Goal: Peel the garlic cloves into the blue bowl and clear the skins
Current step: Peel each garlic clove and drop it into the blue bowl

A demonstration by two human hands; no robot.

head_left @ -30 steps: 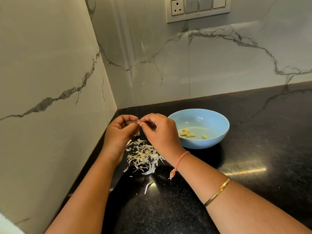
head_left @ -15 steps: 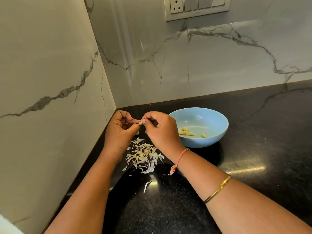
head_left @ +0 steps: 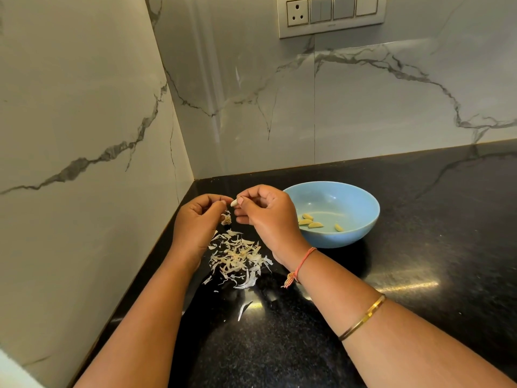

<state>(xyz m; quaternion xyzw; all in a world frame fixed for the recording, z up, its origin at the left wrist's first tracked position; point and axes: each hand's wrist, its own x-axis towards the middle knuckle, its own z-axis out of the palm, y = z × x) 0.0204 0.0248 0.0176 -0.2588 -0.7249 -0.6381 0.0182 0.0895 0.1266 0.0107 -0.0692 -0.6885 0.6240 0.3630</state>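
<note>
Right hand (head_left: 268, 219): thumb and forefinger pinch one pale garlic clove (head_left: 234, 202), held in the air above the countertop (head_left: 419, 247), near its back left corner. Other fingers curled under.

Left hand (head_left: 195, 222): fingers curled, tips just beside the clove's free end; contact with the clove cannot be told. A ragged skin scrap (head_left: 226, 219) hangs from this hand's grip on the thumb side, clear of the surface.

Hands close together, not interlocked; a narrow gap between them below the clove.

Blue bowl (head_left: 363, 203): upright on the countertop, just right of the right hand, toward the back edge. Contains four peeled cloves (head_left: 315, 225), lying loose on the bowl floor, three grouped, one apart to the right.

Skins pile (head_left: 237, 256): loose heap on the countertop under and between the two wrists, beside the left wall. One stray sliver (head_left: 243, 309) lies nearer the front edge, apart from the heap.

Right forearm: red thread (head_left: 303, 261) at the wrist, gold bangle (head_left: 363, 317) further up.

Switch plate (head_left: 331, 15) on the marble back wall.
</note>
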